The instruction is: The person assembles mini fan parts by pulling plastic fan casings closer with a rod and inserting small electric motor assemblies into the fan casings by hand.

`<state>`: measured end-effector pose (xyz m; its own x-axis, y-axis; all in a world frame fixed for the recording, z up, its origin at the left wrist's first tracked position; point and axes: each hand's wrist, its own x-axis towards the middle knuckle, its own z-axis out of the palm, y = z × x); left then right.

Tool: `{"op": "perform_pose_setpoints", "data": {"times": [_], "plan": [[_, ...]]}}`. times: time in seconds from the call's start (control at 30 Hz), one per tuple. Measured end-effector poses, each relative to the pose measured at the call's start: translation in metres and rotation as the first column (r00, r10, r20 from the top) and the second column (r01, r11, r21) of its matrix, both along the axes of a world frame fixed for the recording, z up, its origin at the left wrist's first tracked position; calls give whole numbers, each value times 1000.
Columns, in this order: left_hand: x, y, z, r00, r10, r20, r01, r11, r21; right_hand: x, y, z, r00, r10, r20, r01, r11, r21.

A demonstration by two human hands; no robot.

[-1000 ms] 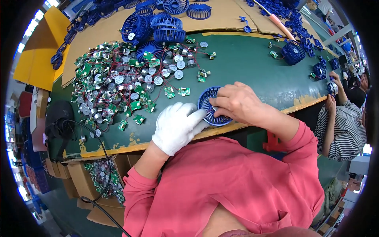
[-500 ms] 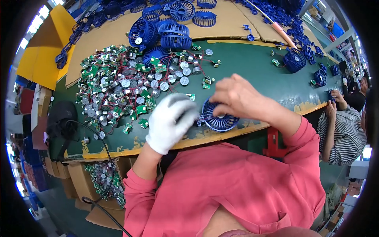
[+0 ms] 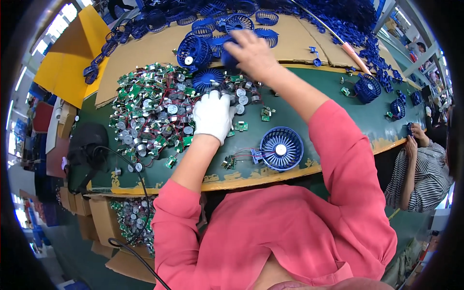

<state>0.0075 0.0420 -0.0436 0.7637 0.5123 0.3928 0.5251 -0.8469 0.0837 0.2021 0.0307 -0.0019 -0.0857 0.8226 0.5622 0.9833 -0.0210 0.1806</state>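
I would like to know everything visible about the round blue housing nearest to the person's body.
The housing is round, blue and looks like plastic, with a slotted wall and thin ribs spreading from the middle, where a pale disc sits. A tab sticks out at its left; reddish wires run from there to a green board. It lies open side up on the green table, near the yellow front edge. Neither the left hand nor the right hand touches it.
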Motion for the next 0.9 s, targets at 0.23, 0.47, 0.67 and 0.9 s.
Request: {"op": "perform_pose_setpoints", "data": {"times": [0.23,0.47,0.67,0.9], "plan": [[4,8,-6,999,-5,50,7,999,-32,85,-55,-11,868,-242,-434,119,949,-291],[20,4,-5,996,54,75,-54,999,-5,50,-64,-28,859,-89,-503,108,994,8],[21,12,-12,987,-4,161,9,1000,-30,48,-75,-25,890,-13,-455,2,1000,-25],[-11,-6,74,352,49,935,530,813,-242,9,-174,19,783,129,-608,-151,988,14]]}}
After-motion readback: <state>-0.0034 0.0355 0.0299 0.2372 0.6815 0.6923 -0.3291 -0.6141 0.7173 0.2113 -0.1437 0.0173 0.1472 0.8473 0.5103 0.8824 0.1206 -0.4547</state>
